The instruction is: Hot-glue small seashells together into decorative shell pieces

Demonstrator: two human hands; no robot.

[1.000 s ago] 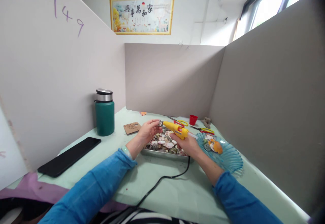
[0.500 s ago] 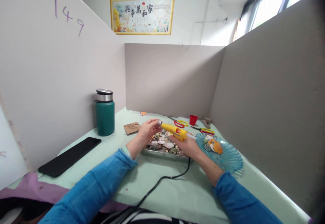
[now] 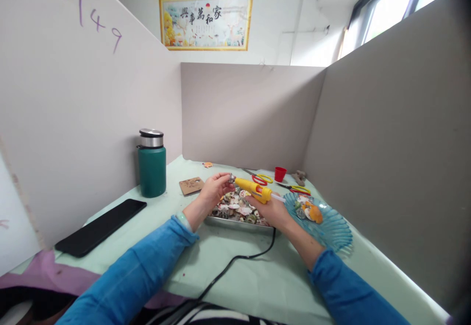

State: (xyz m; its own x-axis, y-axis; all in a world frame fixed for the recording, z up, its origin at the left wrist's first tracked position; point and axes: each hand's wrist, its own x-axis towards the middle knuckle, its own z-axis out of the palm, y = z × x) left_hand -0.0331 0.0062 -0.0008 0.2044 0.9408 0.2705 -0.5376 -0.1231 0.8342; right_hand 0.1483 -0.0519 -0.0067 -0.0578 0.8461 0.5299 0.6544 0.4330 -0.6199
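Purple handwritten "149" marks the left partition [image 3: 91, 99]; a far-wall poster [image 3: 206, 26] reads "家和萬事興." Fingertips of the left hand [image 3: 211, 192] pinch a small greyish piece [image 3: 231, 178] at the nozzle of a yellow hot-glue gun [image 3: 253, 190], clasped by the right hand [image 3: 272, 212], fingers partly hidden, above a metal tray [image 3: 239, 225] of seashells [image 3: 239, 210].

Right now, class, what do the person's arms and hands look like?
The left hand and right hand are ungloved. The blue left sleeve ends near the wrist, the matching right sleeve higher up the forearm. A pale bangle circles the left wrist.
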